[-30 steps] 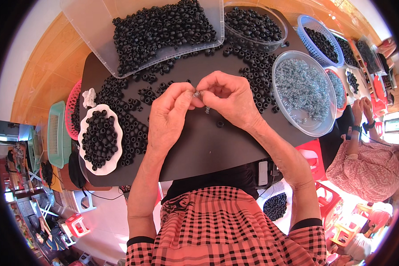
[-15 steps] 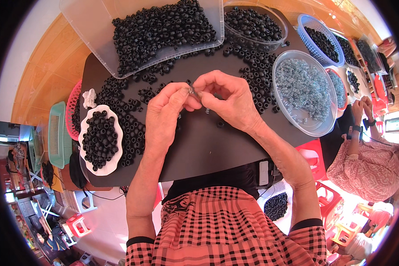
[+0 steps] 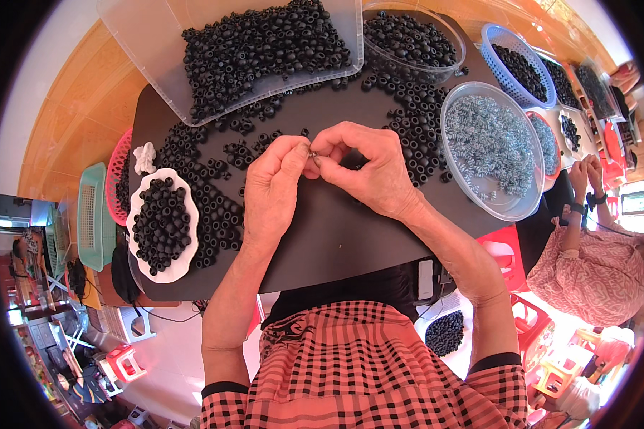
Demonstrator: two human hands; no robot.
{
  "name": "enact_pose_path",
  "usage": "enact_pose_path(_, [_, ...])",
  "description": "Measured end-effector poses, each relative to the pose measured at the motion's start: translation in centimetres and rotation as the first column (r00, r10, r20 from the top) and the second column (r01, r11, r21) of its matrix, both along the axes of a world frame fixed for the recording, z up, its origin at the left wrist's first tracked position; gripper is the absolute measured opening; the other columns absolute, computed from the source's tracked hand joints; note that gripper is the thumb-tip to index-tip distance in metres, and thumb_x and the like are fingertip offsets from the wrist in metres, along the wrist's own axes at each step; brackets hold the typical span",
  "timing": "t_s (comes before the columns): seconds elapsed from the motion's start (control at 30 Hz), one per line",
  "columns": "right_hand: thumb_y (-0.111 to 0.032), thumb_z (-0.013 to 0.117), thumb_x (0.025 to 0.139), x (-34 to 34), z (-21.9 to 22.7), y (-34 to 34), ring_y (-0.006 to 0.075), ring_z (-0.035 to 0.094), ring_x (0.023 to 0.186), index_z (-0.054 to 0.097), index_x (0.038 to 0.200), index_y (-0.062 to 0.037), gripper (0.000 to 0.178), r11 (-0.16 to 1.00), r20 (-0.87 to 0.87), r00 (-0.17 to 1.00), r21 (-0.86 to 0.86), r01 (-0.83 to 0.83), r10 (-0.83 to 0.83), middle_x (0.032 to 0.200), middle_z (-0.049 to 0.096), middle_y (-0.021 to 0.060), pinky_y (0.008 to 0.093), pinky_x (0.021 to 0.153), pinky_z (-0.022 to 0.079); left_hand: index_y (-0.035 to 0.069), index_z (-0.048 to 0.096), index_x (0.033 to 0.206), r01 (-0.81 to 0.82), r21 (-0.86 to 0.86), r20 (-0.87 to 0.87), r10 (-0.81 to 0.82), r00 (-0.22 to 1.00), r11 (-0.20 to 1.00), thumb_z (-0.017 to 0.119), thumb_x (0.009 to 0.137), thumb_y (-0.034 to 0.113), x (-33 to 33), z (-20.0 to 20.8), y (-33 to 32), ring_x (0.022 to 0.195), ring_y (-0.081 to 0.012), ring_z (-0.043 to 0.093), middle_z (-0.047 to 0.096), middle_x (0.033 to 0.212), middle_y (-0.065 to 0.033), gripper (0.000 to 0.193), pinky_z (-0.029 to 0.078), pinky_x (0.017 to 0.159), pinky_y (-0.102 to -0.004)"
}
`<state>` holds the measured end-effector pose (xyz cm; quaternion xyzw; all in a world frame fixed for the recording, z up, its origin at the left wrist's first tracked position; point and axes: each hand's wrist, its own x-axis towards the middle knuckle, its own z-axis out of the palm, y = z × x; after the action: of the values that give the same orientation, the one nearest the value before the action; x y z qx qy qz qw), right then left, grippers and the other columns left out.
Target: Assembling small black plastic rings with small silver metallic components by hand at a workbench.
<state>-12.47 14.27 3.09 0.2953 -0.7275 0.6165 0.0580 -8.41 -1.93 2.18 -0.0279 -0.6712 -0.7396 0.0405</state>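
Over the middle of the dark table, both hands meet at the fingertips. My left hand (image 3: 275,175) is closed in a pinch, thumb against finger. My right hand (image 3: 368,164) pinches from the other side, its fingers bent. Between them is a tiny shiny piece that looks like a small metal spring (image 3: 313,154); the fingers mostly cover it. Many small black hollow plastic caps (image 3: 218,171) lie loose left of my left hand, and more caps (image 3: 415,118) lie beyond my right hand. A clear round tub (image 3: 444,136) of small metal springs (image 3: 490,143) stands to the right.
A large clear bin (image 3: 139,61) of black caps stands at the back, beside a round clear container (image 3: 461,53) of them. At left are a white scalloped dish (image 3: 191,243), a pink basket (image 3: 114,171) and a green basket (image 3: 96,250). Another person (image 3: 587,264) sits at right.
My left hand has shifted slightly right, and the fingertips have drawn closer together. A spring seen hanging under my right hand earlier no longer shows.
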Motion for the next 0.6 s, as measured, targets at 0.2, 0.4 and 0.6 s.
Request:
enact_pose_path(0.2, [-0.004, 0.069, 0.081, -0.2, -0.3, 0.2, 0.0035, 0.061, 0.069, 0.067, 0.089, 0.0001, 0.009, 0.985, 0.356, 0.933, -0.17, 0.006, 0.055, 0.077, 0.067, -0.0001, 0.0203, 0.063, 0.05, -0.001, 0.06, 0.104, 0.002, -0.211, 0.017, 0.001, 1.0, 0.977, 0.055, 0.096, 0.007, 0.4, 1.3, 0.4, 0.075, -0.0087, 0.06, 0.068, 0.086, -0.0019, 0.013, 0.048, 0.072, -0.0238])
enact_pose_path(0.4, [-0.005, 0.07, 0.082, -0.2, -0.7, 0.1, 0.0028, 0.058, 0.069, 0.067, 0.09, -0.0001, 0.01, 0.987, 0.338, 0.94, -0.163, -0.002, 0.058, 0.077, 0.066, -0.002, 0.0201, 0.063, 0.049, 0.0, 0.058, 0.104, -0.128, -0.317, -0.161, 0.08, 0.984, 0.94, 0.057, 0.091, 0.001, 0.6, 1.2, 1.0, 0.073, -0.0081, 0.06, 0.066, 0.081, -0.0045, 0.013, 0.048, 0.069, -0.0242])
enact_pose_path(0.6, [-0.005, 0.069, 0.083, -0.3, -0.7, 0.1, 0.0032, 0.06, 0.07, 0.067, 0.092, 0.0, 0.01, 0.985, 0.299, 0.95, -0.171, -0.035, 0.085, 0.078, 0.066, -0.0012, 0.0201, 0.065, 0.05, -0.001, 0.058, 0.099, -0.212, -0.472, -0.29, 0.077, 0.954, 0.855, 0.057, 0.091, 0.0, 0.6, 1.6, 1.0, 0.067, -0.0103, 0.058, 0.063, 0.076, -0.0088, 0.009, 0.048, 0.062, -0.026])
